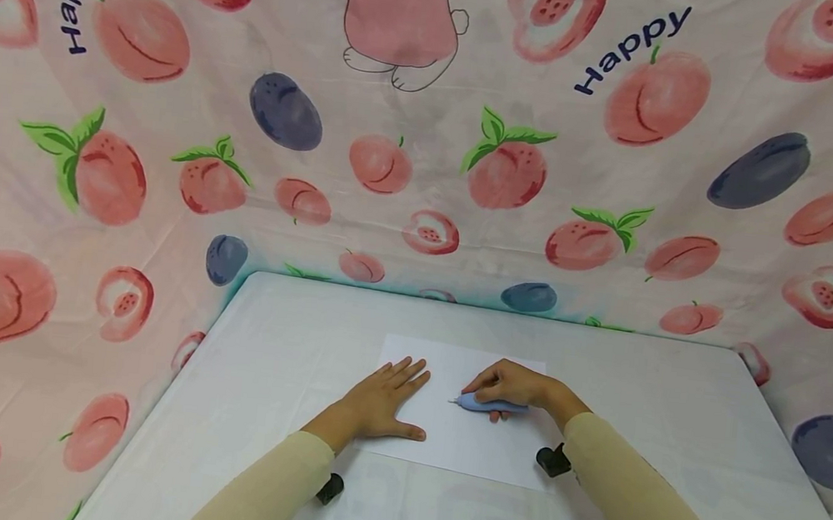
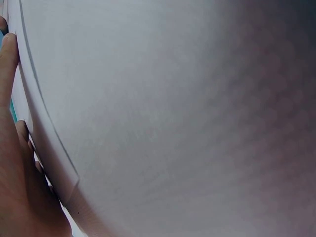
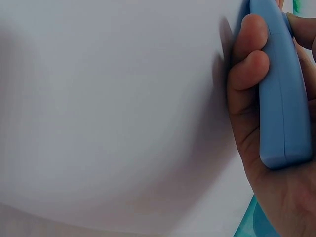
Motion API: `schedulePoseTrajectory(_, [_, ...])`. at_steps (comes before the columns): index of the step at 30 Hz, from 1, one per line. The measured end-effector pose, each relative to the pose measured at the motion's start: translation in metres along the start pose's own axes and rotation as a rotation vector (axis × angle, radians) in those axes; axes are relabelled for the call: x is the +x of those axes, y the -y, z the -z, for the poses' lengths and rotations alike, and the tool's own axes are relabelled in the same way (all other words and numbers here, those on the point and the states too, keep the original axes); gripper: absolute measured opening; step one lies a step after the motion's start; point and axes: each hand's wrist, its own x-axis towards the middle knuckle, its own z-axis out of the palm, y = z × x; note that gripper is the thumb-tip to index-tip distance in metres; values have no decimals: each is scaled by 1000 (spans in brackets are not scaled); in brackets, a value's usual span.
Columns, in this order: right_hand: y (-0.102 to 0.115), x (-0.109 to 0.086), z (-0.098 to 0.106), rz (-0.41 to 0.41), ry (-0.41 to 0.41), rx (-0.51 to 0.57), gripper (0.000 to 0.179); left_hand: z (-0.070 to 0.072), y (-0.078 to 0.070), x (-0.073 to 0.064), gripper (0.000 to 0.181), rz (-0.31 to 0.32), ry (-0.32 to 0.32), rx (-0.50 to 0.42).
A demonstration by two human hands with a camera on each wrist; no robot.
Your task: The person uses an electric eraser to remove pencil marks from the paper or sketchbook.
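Observation:
A sheet of white paper [image 1: 473,454] lies on the white-covered table. My left hand [image 1: 382,403] rests on its left part, fingers spread and thumb stretched out to the right. In the left wrist view, part of this hand [image 2: 15,148] shows along the left edge, by the paper's edge. My right hand [image 1: 517,384] grips a blue pen-like tool [image 1: 493,405], thick-bodied with a thin tip pointing left over the paper. Seen from the right wrist, fingers curl round the smooth blue body [image 3: 284,103], and the thumb [image 3: 302,29] presses near a small raised button.
The table [image 1: 302,349] has a white cover. Behind and beside it hangs a pink curtain [image 1: 429,127] printed with peaches and blue fruit. A small black device [image 1: 554,460] sits at the right wrist, another [image 1: 330,489] at the left.

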Motion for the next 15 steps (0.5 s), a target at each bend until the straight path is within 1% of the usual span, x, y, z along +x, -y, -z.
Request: schedulePoseTrajectory(15, [1, -1, -1, -9, -2, -1, 25, 0, 0, 0, 101, 0, 7, 2])
